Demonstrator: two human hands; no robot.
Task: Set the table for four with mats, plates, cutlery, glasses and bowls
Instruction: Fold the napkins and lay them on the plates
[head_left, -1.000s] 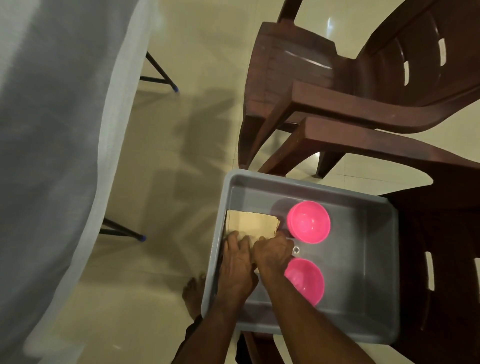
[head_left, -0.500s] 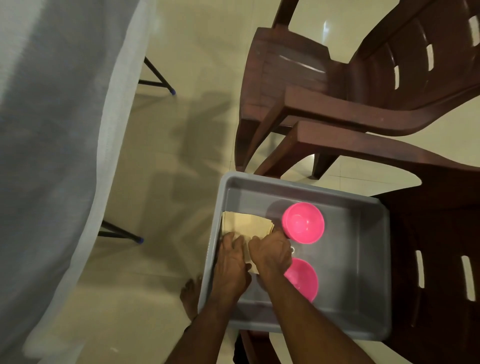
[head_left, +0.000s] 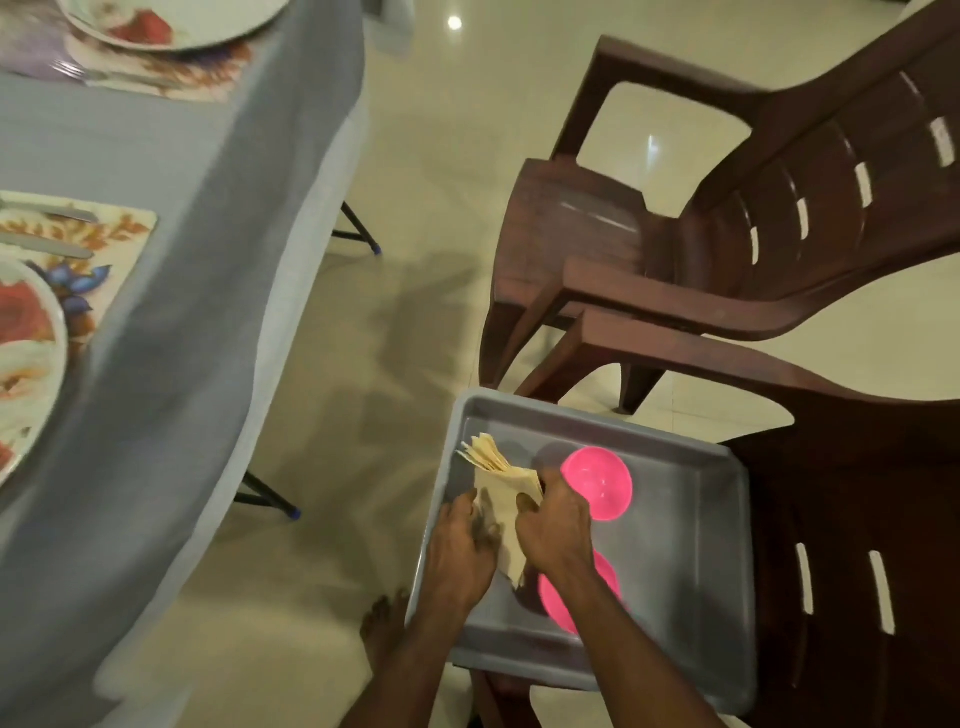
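Both hands worked over the grey tray (head_left: 691, 613) on a brown chair (head_left: 852, 519), the left hand (head_left: 460, 551) and right hand (head_left: 553, 525) each in a closed grip on the stack of beige napkins (head_left: 501, 488) raised beside two pink bowls (head_left: 602, 483), while the tabletop (head_left: 171, 156) to the left carried floral mats (head_left: 130, 223) and plates (head_left: 26, 358)

Left hand (head_left: 460, 551) and right hand (head_left: 556, 525) side by side (fingers curled), gripping napkins (head_left: 501, 483)
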